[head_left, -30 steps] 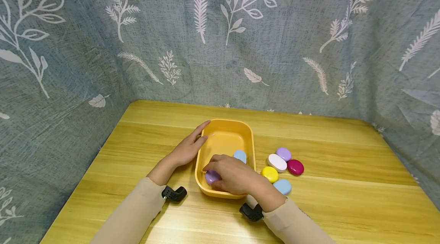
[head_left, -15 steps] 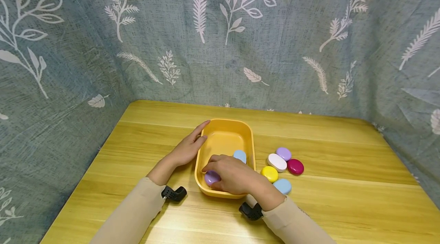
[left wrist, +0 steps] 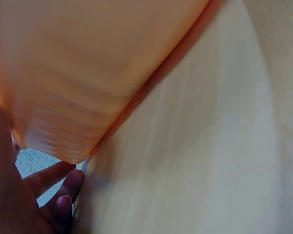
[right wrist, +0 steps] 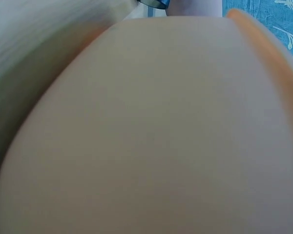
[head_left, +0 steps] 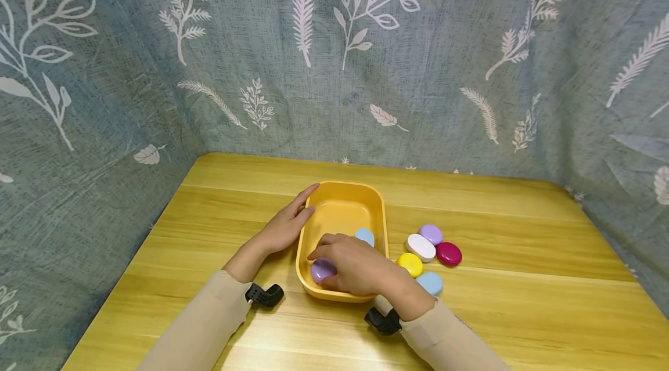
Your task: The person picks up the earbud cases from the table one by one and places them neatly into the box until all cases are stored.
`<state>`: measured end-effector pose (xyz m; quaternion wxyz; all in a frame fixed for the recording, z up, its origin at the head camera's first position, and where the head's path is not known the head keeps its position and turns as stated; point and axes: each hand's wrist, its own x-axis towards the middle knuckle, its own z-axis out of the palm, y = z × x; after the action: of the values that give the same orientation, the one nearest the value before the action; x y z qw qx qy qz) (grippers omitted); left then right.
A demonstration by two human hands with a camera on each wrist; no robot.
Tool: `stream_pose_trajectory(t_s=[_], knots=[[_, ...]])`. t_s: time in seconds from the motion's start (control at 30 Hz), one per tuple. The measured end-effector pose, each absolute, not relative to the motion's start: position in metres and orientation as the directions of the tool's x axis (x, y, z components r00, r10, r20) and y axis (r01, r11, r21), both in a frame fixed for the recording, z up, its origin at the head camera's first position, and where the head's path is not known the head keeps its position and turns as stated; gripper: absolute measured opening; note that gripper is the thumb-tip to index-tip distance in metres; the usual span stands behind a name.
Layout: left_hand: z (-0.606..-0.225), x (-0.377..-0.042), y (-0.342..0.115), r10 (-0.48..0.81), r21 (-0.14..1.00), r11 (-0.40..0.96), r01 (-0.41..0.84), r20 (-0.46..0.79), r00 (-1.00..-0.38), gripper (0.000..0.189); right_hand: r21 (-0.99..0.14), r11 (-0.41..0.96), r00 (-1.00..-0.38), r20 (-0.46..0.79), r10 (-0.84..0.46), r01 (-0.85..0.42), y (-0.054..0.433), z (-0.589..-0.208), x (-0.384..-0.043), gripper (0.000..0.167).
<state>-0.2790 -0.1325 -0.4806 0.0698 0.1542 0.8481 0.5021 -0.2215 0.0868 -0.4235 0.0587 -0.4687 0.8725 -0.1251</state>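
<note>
A yellow-orange rectangular tub (head_left: 340,214) with rounded corners stands on the wooden table. My left hand (head_left: 284,226) rests against its left side, index fingertip and thumb at the rim; in the left wrist view its fingers (left wrist: 51,178) lie along the outer wall. My right hand (head_left: 355,263) reaches over the right wall into the near end of the tub. Between its thumb and fingers it holds a purple rounded, pebble-shaped piece (head_left: 323,270) near the tub floor. A light blue piece (head_left: 364,236) lies beside the right wall, partly hidden by that hand.
Right of the tub lie loose pebble-shaped pieces: lilac (head_left: 431,234), white (head_left: 421,248), dark pink (head_left: 449,254), yellow (head_left: 410,265) and light blue (head_left: 430,283). A pale piece (head_left: 383,305) shows partly under my right wrist. A leaf-patterned curtain (head_left: 334,98) hangs behind the table.
</note>
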Motion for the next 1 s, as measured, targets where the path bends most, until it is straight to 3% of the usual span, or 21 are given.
stream_pose_trajectory(t_s=[0.63,1.0], knots=[[-0.477,-0.276,-0.131,0.332,0.877,0.443,0.188,0.035,-0.942,0.054,-0.288,0.582,-0.611,0.016,-0.791,-0.761,0.097,-0.41,-0.22,0.046],[-0.478,-0.276,-0.131,0.336,0.875,0.444,0.192,0.036,-0.941,0.054,-0.289,0.608,-0.641,0.026,-0.767,-0.739,0.107,-0.406,-0.219,0.042]])
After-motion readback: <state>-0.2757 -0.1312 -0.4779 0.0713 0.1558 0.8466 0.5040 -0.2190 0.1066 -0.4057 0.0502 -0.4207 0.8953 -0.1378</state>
